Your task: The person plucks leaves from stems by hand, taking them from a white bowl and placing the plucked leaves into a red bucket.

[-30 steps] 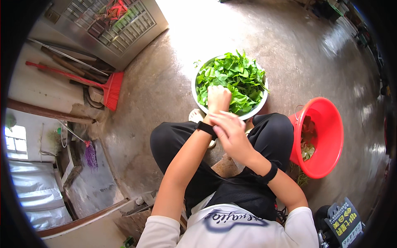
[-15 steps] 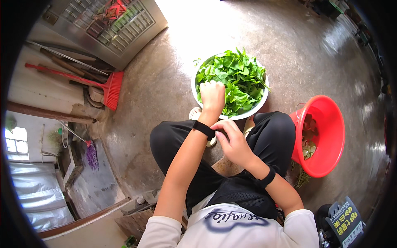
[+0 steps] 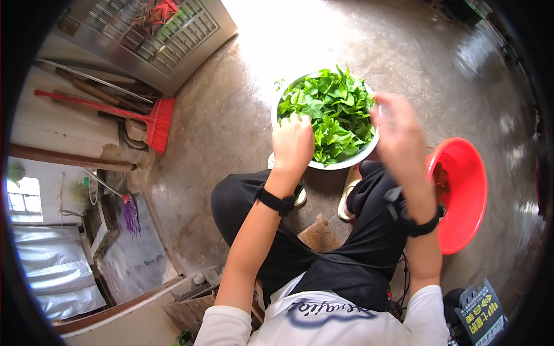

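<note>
A pale round basin [image 3: 363, 154] stands on the floor in front of me, heaped with leafy greens [image 3: 332, 106]. At its near left side is my left hand [image 3: 293, 141], back upward and fingers curled. Whatever those fingers hold, if anything, is hidden; the hand covers part of the rim and some leaves. My right hand [image 3: 401, 135] is smeared by motion beside the basin's right rim, and its grip cannot be made out. Each wrist wears a black band; the left band [image 3: 276, 200] is plain to see.
To the right stands a red bucket [image 3: 464, 202] with some scraps inside, partly behind my right forearm. A red broom [image 3: 153, 124] leans at the left wall near a metal door [image 3: 196, 52]. A purple mop [image 3: 130, 216] is farther left. My knees flank the basin's near side.
My right hand has left the left wristband and swung right to the basin's right rim. My left hand stays over the basin's near left, its forearm slightly lower.
</note>
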Demonstrator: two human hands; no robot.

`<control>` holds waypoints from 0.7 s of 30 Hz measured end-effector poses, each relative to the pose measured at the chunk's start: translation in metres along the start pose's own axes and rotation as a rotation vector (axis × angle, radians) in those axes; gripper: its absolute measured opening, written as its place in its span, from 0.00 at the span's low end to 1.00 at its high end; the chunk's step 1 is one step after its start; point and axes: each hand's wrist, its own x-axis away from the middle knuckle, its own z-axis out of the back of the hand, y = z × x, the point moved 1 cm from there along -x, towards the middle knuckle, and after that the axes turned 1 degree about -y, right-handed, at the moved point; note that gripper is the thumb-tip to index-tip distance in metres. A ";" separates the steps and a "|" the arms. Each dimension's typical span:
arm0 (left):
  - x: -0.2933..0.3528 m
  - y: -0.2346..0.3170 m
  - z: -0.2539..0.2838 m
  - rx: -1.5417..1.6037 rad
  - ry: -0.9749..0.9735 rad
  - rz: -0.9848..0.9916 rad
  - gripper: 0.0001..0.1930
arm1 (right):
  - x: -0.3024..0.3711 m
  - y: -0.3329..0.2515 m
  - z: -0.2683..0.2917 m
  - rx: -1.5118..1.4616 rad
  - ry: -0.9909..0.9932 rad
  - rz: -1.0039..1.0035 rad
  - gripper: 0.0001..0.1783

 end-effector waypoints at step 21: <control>-0.087 0.046 -0.039 0.347 -0.005 -0.080 0.06 | 0.003 0.109 -0.098 -0.983 -1.326 -0.406 0.36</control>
